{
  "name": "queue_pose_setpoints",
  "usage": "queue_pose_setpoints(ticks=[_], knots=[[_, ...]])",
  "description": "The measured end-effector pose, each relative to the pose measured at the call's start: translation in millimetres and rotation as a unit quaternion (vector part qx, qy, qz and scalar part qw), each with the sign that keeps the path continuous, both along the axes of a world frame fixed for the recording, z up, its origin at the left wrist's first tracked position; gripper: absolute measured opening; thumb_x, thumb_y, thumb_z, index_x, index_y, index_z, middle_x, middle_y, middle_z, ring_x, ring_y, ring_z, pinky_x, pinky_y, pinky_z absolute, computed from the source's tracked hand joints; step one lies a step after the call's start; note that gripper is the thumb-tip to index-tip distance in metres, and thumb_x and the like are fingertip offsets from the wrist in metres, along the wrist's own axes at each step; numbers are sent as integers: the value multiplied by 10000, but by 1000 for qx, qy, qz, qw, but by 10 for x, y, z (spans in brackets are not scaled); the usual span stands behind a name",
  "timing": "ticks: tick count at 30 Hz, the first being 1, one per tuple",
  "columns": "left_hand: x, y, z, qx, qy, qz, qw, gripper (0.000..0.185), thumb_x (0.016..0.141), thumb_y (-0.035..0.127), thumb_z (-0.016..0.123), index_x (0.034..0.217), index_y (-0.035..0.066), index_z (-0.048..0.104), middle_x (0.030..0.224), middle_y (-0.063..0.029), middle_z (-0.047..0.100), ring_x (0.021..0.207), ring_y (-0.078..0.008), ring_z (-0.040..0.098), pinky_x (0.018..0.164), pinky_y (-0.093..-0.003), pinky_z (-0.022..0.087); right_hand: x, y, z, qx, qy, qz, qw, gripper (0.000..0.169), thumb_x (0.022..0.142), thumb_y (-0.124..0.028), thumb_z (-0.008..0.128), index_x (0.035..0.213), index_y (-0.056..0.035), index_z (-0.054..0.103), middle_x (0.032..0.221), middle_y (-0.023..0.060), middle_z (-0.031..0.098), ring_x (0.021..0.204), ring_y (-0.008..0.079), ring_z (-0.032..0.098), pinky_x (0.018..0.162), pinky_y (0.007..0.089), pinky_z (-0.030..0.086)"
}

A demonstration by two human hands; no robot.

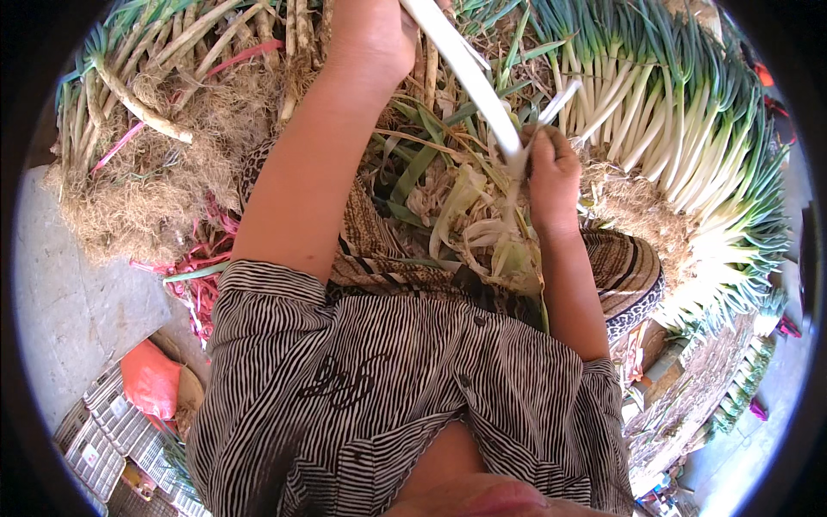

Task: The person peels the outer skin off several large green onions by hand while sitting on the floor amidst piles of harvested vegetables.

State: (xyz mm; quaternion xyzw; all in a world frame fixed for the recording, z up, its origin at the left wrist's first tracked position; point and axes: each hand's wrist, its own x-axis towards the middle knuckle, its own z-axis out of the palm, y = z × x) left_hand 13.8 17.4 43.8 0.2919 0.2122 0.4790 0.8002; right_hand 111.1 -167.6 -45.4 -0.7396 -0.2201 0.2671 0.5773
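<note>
A long white green-onion stalk (468,77) slants down from the top edge of the view. My left hand (387,35), partly cut off by that edge, grips its upper part. At the stalk's lower end, the curled fingers of my right hand (554,161) pinch the blurred root end. A short pale strip (561,102) sticks up from the right fist; whether it is peel or a tool is unclear. Thin blurred strands hang below the stalk's end. Beneath both hands, a heap of peeled skins and leaves (465,213) lies in my lap.
Unpeeled green onions with dry roots (148,168) are piled at left, beside pink ties (210,258). Cleaned green onions (672,129) curve in a thick row at right. A root pile (639,213) borders my knee. Lower left are an orange bag (152,378) and woven baskets (97,446).
</note>
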Motion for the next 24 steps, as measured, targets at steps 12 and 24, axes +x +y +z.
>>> queue_pose_setpoints(ticks=[12, 24], knots=[[-207, 333, -217, -76, -153, -66, 983, 585, 851, 657, 281, 579, 141, 326, 461, 51, 278, 358, -63, 241, 299, -188, 187, 103, -264, 481, 208, 63, 97, 971, 174, 947, -137, 378, 915, -33, 514, 539, -38, 287, 498, 83, 307, 527, 263, 339], [-498, 316, -43, 37, -130, -67, 989, 562, 872, 629, 282, 578, 152, 336, 452, 58, 292, 355, -53, 266, 302, -179, 214, 144, -824, 370, -83, -257, 239, 933, 434, 797, -175, 644, 1142, 36, 486, 1100, 190, 507, 1034, 270, 517, 851, 368, 440]])
